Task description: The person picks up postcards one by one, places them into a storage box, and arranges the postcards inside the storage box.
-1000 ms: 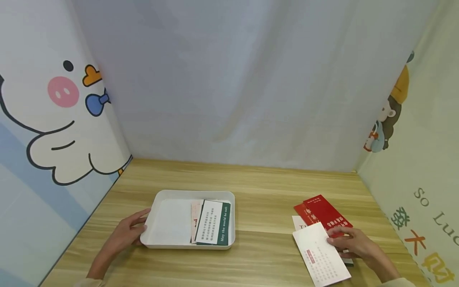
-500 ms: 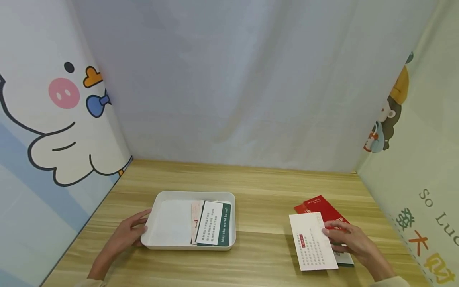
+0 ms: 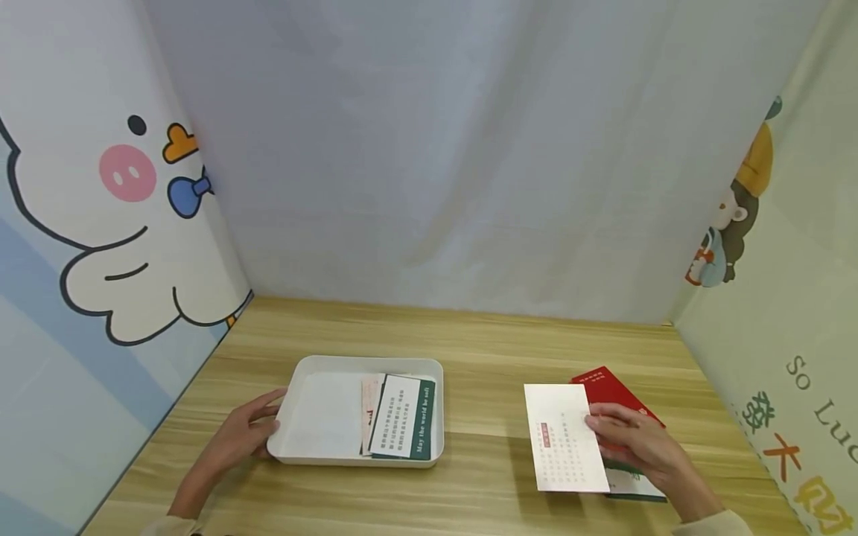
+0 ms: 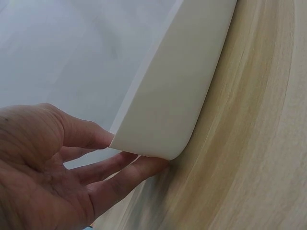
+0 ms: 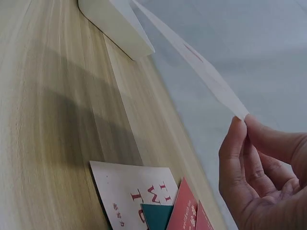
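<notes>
My right hand point(image 3: 637, 443) pinches a white card point(image 3: 566, 439) with rows of small red print between thumb and fingers. The card hangs above the table, seen nearly edge-on in the right wrist view. Below that hand lies a pile of cards, with a red card point(image 3: 610, 391), a green-and-white card point(image 3: 633, 484) and a white card point(image 5: 129, 187) with red letters. At the left end of a white tray point(image 3: 315, 417), my left hand point(image 3: 237, 435) holds its edge; the thumb is at the rim and fingers are at the lower edge. A green card point(image 3: 424, 420) overlaps others inside the tray.
The wooden table point(image 3: 482, 350) meets a pale curtain point(image 3: 469, 149) at the back. Printed cloth walls rise on both sides, one with a white cartoon figure point(image 3: 127, 223), the other with lettering point(image 3: 777, 454).
My right hand has lifted the white card off the pile and moved it left and up, turning it more upright. The left hand stays at the tray.
</notes>
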`<act>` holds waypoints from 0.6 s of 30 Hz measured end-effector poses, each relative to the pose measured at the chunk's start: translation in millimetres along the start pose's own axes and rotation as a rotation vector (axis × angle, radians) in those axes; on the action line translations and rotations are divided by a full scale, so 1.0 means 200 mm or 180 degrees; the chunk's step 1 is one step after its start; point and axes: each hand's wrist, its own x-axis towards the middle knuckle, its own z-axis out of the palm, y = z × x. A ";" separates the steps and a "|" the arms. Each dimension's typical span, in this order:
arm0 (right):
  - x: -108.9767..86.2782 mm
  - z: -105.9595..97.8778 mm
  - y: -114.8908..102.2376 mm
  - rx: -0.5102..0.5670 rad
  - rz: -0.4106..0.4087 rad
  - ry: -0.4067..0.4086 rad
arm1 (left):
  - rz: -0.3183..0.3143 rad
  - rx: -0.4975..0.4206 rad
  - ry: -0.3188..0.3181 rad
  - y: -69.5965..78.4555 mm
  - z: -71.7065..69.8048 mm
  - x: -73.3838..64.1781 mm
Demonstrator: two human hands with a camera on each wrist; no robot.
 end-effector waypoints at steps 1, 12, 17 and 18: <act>0.00 0.01 -0.01 0.0011 0.0013 0.0033 | 0.0000 -0.0011 -0.0007 0.00 0.00 0.00; 0.09 0.16 -0.01 0.0191 0.0029 0.0147 | 0.0027 -0.0085 -0.0050 0.00 0.01 0.00; 0.15 0.25 -0.03 0.0185 -0.0083 0.0047 | 0.0036 -0.0040 -0.0036 0.00 0.01 0.00; 0.16 0.26 -0.04 0.0164 -0.0105 0.0022 | 0.0041 -0.0041 -0.0031 0.00 0.01 0.00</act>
